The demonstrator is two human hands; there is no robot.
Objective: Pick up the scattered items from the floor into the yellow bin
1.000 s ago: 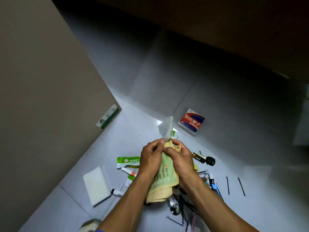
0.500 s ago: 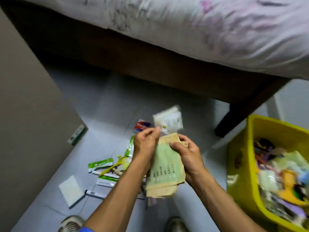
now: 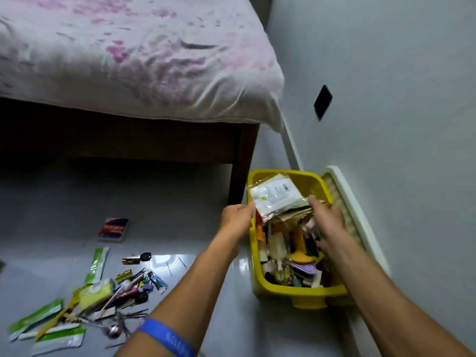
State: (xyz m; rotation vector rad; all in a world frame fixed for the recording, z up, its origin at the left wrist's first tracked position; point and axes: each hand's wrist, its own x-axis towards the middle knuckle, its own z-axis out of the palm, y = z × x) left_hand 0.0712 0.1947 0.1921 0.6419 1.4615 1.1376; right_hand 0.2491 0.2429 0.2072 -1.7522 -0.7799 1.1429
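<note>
The yellow bin (image 3: 304, 292) stands on the floor at the right, near the wall, and is full of mixed small items. Both hands hold a stack of packets (image 3: 277, 197), a clear white sachet on top of brown envelopes, over the bin's far half. My left hand (image 3: 235, 219) grips the stack's left edge just outside the bin's left rim. My right hand (image 3: 325, 217) holds its right edge above the bin's contents. A pile of scattered items (image 3: 113, 297) lies on the floor at lower left: green-and-white sachets, pens, hairpins, a spoon.
A red-and-blue box (image 3: 113, 229) and a car key (image 3: 137, 258) lie on the floor beyond the pile. A bed (image 3: 128, 60) with a dark wooden leg (image 3: 240, 171) stands just behind the bin. The grey wall (image 3: 386, 99) runs along the right.
The view has swung right from the pile to the bin. Both hands have carried the packet stack rightward from above the pile to over the yellow bin.
</note>
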